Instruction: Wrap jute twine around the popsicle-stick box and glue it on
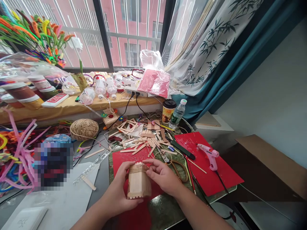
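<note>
- Near the middle of the scene, over the near red sheet (120,156), a craft-stick box (136,185) sits between both hands.
- Left hand (118,187): clamped on the box, thumb along its left side, the other fingers curled round its near end.
- Right hand (166,177): thumb and forefinger slightly apart, at the right of the twine band (137,170); I cannot tell whether they pinch a loose strand.
- Likeliest trouble: the band sits close to the far end, so an uneven tug could slide it off over the stick tips.
- Too hard a squeeze from the left could bow the sticks or crack a glued seam, if glue holds them.
- Scissors (178,171) lie just beyond the right hand; a careless sweep could knock them or the loose sticks (146,140) farther off.
- Long axis: along the sticks, running near to far. The banded end points at the stick heap, the other towards the person; its exact tilt is unclear.
</note>
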A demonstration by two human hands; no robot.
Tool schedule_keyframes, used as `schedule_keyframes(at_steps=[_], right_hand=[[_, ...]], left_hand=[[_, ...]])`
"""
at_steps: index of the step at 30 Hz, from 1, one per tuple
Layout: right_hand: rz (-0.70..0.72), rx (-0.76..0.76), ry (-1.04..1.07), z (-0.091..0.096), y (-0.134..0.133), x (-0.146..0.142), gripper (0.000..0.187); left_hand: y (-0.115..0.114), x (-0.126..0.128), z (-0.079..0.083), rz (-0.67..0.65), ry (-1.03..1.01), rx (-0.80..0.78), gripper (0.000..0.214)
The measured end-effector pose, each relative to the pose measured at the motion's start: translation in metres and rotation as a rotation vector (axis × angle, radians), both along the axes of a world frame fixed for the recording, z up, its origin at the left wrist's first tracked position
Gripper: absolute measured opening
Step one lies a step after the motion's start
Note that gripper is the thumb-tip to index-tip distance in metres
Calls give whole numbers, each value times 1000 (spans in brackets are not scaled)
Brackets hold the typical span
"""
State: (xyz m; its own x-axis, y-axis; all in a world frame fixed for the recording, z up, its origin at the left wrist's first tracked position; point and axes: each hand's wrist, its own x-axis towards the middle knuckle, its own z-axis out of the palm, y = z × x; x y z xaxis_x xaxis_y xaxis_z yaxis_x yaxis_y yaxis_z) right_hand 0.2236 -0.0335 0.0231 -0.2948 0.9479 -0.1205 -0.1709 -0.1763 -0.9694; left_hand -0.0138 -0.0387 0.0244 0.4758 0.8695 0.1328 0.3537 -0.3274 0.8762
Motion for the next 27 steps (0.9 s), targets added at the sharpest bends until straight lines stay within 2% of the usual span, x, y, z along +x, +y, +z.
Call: schedule_keyframes(at_steps=[3, 7, 10, 14, 18, 23, 27], right_hand=[[-34, 42, -102, -6, -2, 5, 50], [-41, 49, -217, -7, -2, 9, 41], [-35, 81, -322, 2, 0, 10, 36], [-4, 202, -457, 22, 5, 12, 31], [10, 256, -614, 30, 11, 13, 26], [16, 300, -725, 31, 13, 4, 25], [33, 415, -798, 30, 11, -4, 23]], left_hand=[[0, 3, -7, -31, -151, -133, 97], [2, 2, -13, -124, -127, -247, 103], [1, 2, -18, -123, -99, -229, 108], [-1, 8, -19, -83, -98, -213, 107], [2, 8, -14, -89, 83, -257, 109], [8, 2, -4, -85, 163, -107, 122], [11, 4, 4, -138, 190, 16, 105]])
